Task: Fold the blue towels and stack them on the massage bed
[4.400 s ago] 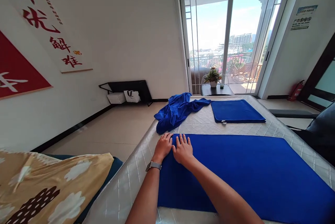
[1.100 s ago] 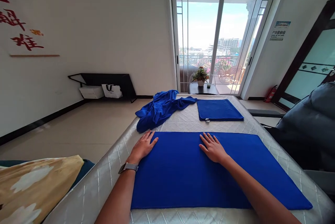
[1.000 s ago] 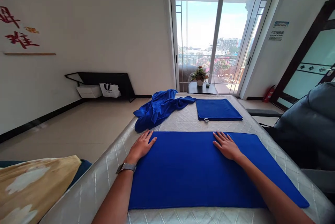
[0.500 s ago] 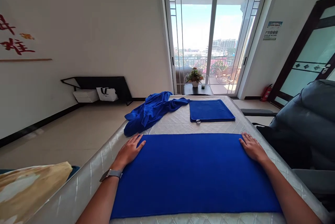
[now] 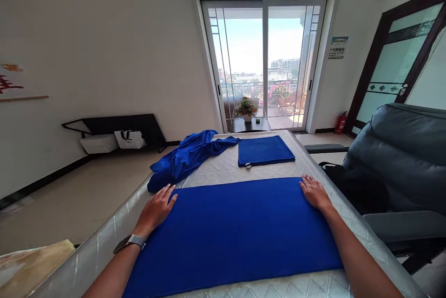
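Note:
A long blue cloth [image 5: 240, 233], folded into a flat rectangle, lies across the pale quilted mattress [image 5: 278, 284]. My left hand [image 5: 156, 210] rests flat at its far left corner, fingers spread, a watch [image 5: 129, 243] on that wrist. At the far right corner my right hand [image 5: 314, 192] lies on the cloth, fingers stretched out. Beyond them sits a smaller folded blue cloth [image 5: 265, 150] with a white tag [image 5: 248, 165] on its near edge. A crumpled blue cloth [image 5: 190, 156] is heaped on the far left of the mattress.
A dark padded chair [image 5: 411, 149] stands close on the right. To the left are a low black rack [image 5: 121, 124] with a white bag [image 5: 130, 139], and a tan patterned fabric [image 5: 38, 261]. A potted plant [image 5: 247, 107] stands on a small table before the sliding door.
The view has turned slightly right and tilted up, so everything sits further left in the picture. Both hands stay at the same corners of the cloth.

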`<state>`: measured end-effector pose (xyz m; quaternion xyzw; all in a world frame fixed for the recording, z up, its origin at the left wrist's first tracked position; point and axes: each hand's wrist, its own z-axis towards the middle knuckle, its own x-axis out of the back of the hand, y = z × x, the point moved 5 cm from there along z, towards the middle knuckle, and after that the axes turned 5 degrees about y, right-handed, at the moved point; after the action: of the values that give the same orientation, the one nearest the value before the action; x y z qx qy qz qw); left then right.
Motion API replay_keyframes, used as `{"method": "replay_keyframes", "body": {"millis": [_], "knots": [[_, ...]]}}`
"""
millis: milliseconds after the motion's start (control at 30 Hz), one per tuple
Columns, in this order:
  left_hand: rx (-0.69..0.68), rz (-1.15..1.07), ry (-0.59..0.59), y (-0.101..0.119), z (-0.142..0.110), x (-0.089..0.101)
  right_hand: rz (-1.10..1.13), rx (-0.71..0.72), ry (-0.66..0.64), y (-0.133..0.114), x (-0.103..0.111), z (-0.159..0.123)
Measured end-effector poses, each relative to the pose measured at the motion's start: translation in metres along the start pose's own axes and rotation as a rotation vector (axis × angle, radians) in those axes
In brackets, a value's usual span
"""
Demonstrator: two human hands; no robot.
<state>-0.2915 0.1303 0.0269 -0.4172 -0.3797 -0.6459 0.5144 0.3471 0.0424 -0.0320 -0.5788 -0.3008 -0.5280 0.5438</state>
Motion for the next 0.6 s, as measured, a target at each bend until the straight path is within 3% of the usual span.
{"method": "replay_keyframes", "body": {"millis": [67,133,233,333,433,500,600], "knots": [[-0.078,-0.046,0.074,0.037,-0.001,0.008,0.066,-0.019,0.016,0.001,0.001,0.001],[-0.202,-0.135,0.064,0.092,-0.004,0.01,0.15,-0.043,0.034,0.003,0.003,0.004],[-0.52,-0.311,-0.067,0.202,-0.024,0.016,0.306,-0.076,0.064,0.011,0.009,0.012],[-0.841,-0.426,-0.111,0.316,-0.06,0.034,0.485,-0.098,0.096,0.025,0.019,0.017],[-1.067,-0.474,-0.126,0.413,-0.098,0.047,0.649,-0.131,0.11,0.043,0.029,0.017],[-1.159,-0.493,-0.137,0.467,-0.12,0.046,0.733,-0.158,0.101,0.053,0.033,0.014],[-1.179,-0.534,-0.18,0.53,-0.144,0.029,0.807,-0.193,0.086,0.063,0.037,0.012]]}}
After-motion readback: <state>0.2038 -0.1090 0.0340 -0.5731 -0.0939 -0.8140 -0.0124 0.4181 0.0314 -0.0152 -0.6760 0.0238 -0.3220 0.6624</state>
